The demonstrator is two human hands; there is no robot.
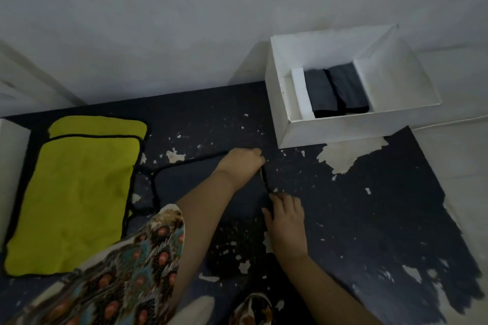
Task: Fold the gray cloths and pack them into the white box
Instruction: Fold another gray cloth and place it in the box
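Observation:
A gray cloth (190,187) with a black hem lies flat on the dark table, in the middle of the view. My left hand (244,161) pinches its far right corner. My right hand (286,219) grips the near end of the same right edge, fingers curled on the hem. The white box (343,129) stands at the back right against the wall. Two folded gray cloths (335,90) lie side by side inside it, beside a white divider.
Two yellow-green cloths (79,192) with black hems lie stacked at the left. A white block (10,166) stands at the far left edge. The dark table surface (369,219) is badly peeled, with pale patches. A pale wall rises behind.

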